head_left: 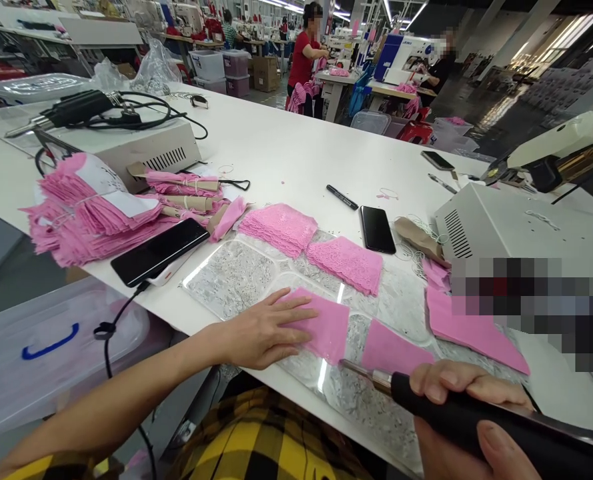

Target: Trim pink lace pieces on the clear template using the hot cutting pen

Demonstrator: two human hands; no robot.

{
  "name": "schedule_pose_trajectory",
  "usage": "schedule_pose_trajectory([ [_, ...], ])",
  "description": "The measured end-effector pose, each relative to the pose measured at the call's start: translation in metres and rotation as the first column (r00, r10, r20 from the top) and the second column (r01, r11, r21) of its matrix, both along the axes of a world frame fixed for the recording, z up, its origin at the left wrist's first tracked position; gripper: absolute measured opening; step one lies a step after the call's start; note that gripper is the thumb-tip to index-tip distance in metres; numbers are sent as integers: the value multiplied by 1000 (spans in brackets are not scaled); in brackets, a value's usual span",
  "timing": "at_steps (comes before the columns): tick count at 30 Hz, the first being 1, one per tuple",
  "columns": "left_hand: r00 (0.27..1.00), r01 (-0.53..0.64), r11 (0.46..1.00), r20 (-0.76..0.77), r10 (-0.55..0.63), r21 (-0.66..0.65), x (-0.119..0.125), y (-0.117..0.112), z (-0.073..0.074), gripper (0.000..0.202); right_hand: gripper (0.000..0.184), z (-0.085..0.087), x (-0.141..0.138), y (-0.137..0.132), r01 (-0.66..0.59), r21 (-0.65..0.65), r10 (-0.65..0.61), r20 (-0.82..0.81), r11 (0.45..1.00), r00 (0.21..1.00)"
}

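Note:
My left hand (269, 330) lies flat with fingers spread on a pink fabric piece (329, 327), pressing it to a patterned glass plate (236, 273). My right hand (471, 407) is wrapped round the black handle of a hot knife (441, 400). Its thin metal tip is at the lower right corner of that piece; whether it touches is hard to tell. Just right of the tip lies a second pink fabric piece (393, 350). Beyond them sit two stacks of pink lace pieces, the left stack (279, 227) and the right stack (346, 263).
Bundled pink pieces (91, 210) and a charging phone (161, 250) lie left, before a grey box (171, 153) bearing a corded tool (79, 107). Another phone (377, 230) and a marker (341, 197) lie beyond. Pink fabric (471, 327) and a vented box (496, 227) stand right.

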State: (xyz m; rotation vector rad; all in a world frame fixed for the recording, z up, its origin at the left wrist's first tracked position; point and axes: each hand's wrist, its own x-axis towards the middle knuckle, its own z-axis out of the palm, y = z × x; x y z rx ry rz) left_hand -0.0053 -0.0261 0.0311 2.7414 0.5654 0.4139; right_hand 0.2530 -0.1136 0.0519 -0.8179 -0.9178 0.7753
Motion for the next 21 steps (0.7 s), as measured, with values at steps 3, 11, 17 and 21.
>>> schedule_pose_trajectory([
  [3, 999, -44, 999, -15, 44, 9, -11, -4, -6, 29, 12, 3, -5, 2, -15, 2, 15, -2, 1000, 1000],
  [11, 988, -152, 986, 36, 150, 68, -25, -7, -14, 27, 13, 3, -18, 5, -17, -39, 18, 19, 999, 1000],
  [17, 978, -206, 974, 67, 200, 99, -29, -3, -18, 26, 14, -1, -11, 7, -13, -32, 14, 42, 999, 999],
  [21, 977, -211, 973, 58, 206, 93, -32, -1, -18, 25, 15, 0, -12, 5, -3, -46, 5, 24, 999, 1000],
])
